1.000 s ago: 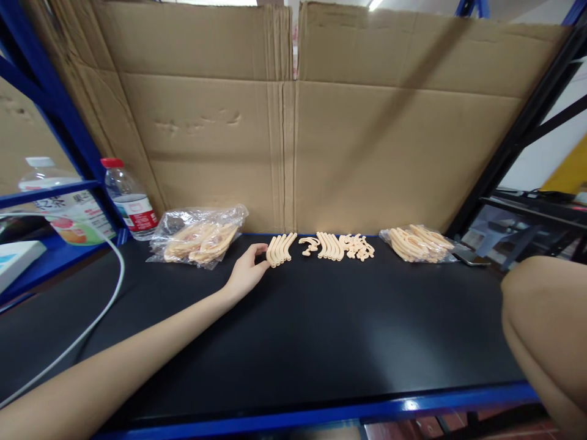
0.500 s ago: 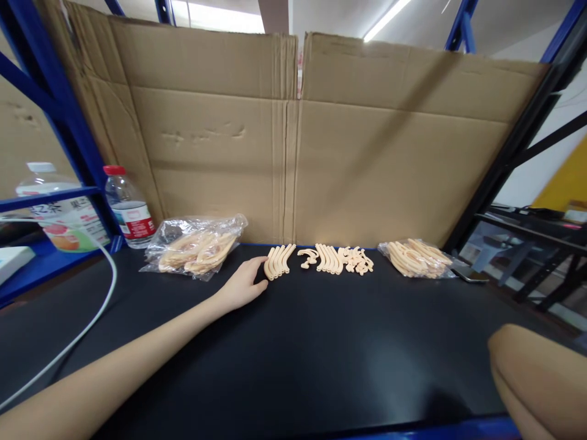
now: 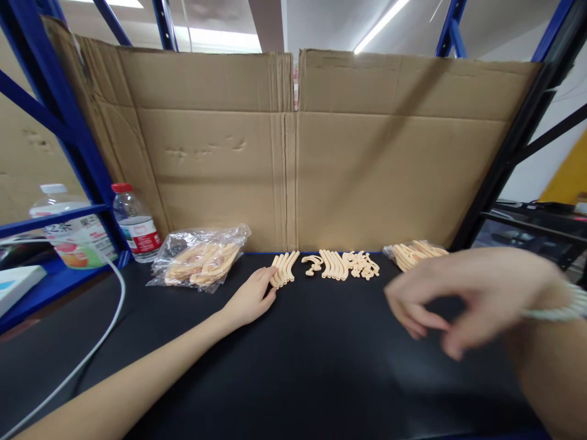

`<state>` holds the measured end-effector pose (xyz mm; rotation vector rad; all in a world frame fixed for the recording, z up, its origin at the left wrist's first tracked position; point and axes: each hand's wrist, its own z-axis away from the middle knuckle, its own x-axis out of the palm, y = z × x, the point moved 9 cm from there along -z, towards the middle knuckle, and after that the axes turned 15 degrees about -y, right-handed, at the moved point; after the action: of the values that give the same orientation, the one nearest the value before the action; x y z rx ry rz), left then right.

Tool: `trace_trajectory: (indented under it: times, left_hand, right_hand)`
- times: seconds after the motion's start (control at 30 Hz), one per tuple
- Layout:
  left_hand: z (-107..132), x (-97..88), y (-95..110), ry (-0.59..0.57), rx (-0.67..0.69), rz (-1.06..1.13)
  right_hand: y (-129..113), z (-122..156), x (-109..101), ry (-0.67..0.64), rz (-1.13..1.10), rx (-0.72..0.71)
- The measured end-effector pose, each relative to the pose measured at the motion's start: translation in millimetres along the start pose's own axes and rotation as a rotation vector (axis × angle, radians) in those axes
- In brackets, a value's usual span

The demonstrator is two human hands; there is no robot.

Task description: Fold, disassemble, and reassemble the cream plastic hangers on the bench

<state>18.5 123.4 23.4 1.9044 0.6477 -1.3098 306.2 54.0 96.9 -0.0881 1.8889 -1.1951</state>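
My left hand [image 3: 251,299] rests on the black table with its thumb apart from the fingers. Its fingertips touch the left end of a row of pale, curved rod-like pieces [image 3: 285,269]. To the right lie a few hooked pale pieces [image 3: 312,264], a second row of curved pieces [image 3: 334,264] and a pile of small knobbed pieces [image 3: 362,265]. Over the right part of the table hangs my right hand [image 3: 463,299], slightly blurred. Its fingers point down, bent, and I see nothing between them and the thumb. A beaded bracelet circles that wrist.
A clear bag of pale pieces [image 3: 202,260] lies at the left. Another bag [image 3: 415,253] sits behind my right hand, partly covered. Two bottles, one red-capped [image 3: 137,226], stand by the blue frame. A white cable [image 3: 103,333] crosses the left side. Cardboard [image 3: 403,159] closes the back.
My right hand has come into view from the lower right, where only the arm showed, and now covers part of the right bag. My left hand stays by the row; the view has shifted slightly.
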Motion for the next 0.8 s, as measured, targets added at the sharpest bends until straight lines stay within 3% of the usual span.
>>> trace_trajectory:
  times: [0.1,0.2,0.3,0.37,0.43,0.5,0.7,0.8]
  left_hand:
    - [0.7,1.8,1.1,-0.013,-0.002,-0.019]
    - [0.7,4.0,0.8,-0.032,-0.009,-0.037]
    - [0.3,5.1,0.8,-0.046,-0.012,-0.043]
    - [-0.1,5.0,0.7,-0.047,-0.016,-0.041]
    - [-0.4,4.9,0.4,-0.047,-0.019,-0.035]
    - [-0.5,5.0,-0.1,-0.048,-0.022,-0.026]
    - [0.4,3.2,-0.1,-0.034,-0.021,0.006]
    - [1.5,0.7,1.6,-0.015,-0.013,0.014]
  right_hand:
    - [19.1,-40.2,21.3,-0.436,0.116,0.106]
    - [59.9,-68.7,-16.2,-0.299,0.38,0.235]
    - [94.5,-72.3,-59.5,-0.055,0.514,0.278]
    - [104.3,-67.3,-81.0,0.111,0.609,0.279]
    - [103.6,-66.8,-85.6,0.205,0.68,0.257]
    - [95.2,-75.1,-71.4,0.213,0.719,0.207]
    - [56.6,-116.1,15.3,0.042,0.768,0.018]
    - [47.4,-126.6,37.4,0.012,0.801,-0.011]
